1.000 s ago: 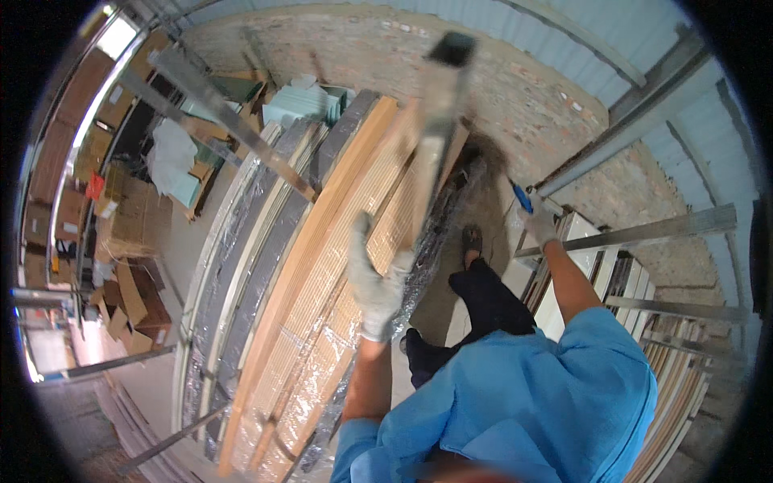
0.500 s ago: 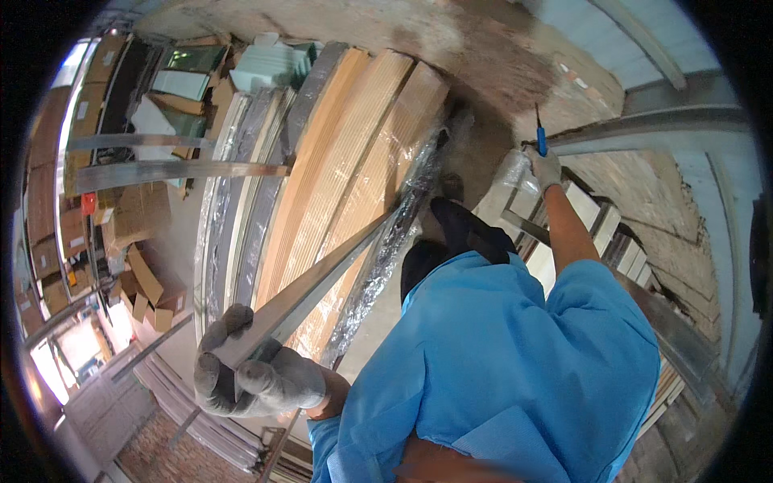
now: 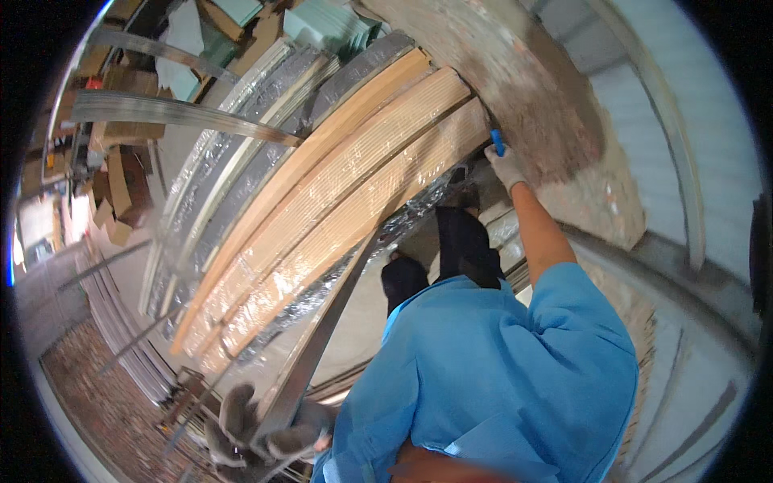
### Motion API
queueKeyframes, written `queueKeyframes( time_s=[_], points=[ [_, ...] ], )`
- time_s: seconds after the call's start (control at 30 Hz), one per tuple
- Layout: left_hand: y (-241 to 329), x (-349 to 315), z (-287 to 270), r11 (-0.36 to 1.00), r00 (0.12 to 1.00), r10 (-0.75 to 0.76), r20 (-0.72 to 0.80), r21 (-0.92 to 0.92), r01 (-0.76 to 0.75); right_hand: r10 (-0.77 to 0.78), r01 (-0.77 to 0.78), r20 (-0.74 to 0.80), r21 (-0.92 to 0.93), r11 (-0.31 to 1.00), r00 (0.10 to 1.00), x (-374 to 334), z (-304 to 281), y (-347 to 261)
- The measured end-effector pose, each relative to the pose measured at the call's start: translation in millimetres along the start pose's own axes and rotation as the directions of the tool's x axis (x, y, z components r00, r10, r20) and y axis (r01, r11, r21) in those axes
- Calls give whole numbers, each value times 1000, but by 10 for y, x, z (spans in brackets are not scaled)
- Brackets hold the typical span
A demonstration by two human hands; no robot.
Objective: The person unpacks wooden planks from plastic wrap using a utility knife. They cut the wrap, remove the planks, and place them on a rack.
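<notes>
My left hand [image 3: 262,431], in a grey work glove, is closed around the near end of a long flat metal bar [image 3: 322,330]. From there the bar slants up and away toward the stacked panels, where its far end lies near their wrapped edge. My right hand [image 3: 506,167], in a pale glove, reaches forward with the arm outstretched. It grips a slim blue-handled tool [image 3: 498,143] that looks like a screwdriver; its thin shaft is hard to make out now. The tool is beside the far end of the ribbed wood-coloured panels [image 3: 354,201], which are wrapped in clear film.
Grey wrapped lengths [image 3: 233,193] lie left of the panels. Metal strips [image 3: 185,109] jut across them. Pale green sheets [image 3: 330,28] and cardboard boxes [image 3: 125,193] stand farther back. A rough bare wall [image 3: 555,121] rises at the right; my legs [image 3: 463,245] stand beside the panels.
The view has turned, and the panels appear more slanted. My right hand has moved left with the tool, close to the panels' far end. My left hand, still on the bar, sits lower.
</notes>
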State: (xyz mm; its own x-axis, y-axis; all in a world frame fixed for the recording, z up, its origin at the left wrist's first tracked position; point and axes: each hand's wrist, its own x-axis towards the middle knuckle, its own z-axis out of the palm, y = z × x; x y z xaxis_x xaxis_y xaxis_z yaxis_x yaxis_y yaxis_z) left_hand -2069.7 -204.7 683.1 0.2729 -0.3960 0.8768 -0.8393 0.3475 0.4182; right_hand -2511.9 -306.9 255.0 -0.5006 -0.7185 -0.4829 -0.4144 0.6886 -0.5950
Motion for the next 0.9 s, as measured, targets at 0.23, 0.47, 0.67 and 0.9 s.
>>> queueKeyframes(
  time_s=[0.23, 0.47, 0.67, 0.9],
  points=[
    [15, -148, 184, 942, 991, -120, -54, 310, 131, -121, 171, 240, -196, 966, 963, 1534, 429, -513],
    [79, -208, 272, 828, 982, -165, -91, 529, 188, -140, 214, 247, -304, 929, 959, 2864, 979, -522],
    [134, -229, 407, 749, 973, -205, -110, 623, 228, -319, 436, 306, -489, 755, 897, 3863, 1428, -301],
    [255, -162, 412, 677, 966, -228, -124, 692, 249, -174, 167, 284, 47, 985, 943, 4365, 1620, -94]
  ],
)
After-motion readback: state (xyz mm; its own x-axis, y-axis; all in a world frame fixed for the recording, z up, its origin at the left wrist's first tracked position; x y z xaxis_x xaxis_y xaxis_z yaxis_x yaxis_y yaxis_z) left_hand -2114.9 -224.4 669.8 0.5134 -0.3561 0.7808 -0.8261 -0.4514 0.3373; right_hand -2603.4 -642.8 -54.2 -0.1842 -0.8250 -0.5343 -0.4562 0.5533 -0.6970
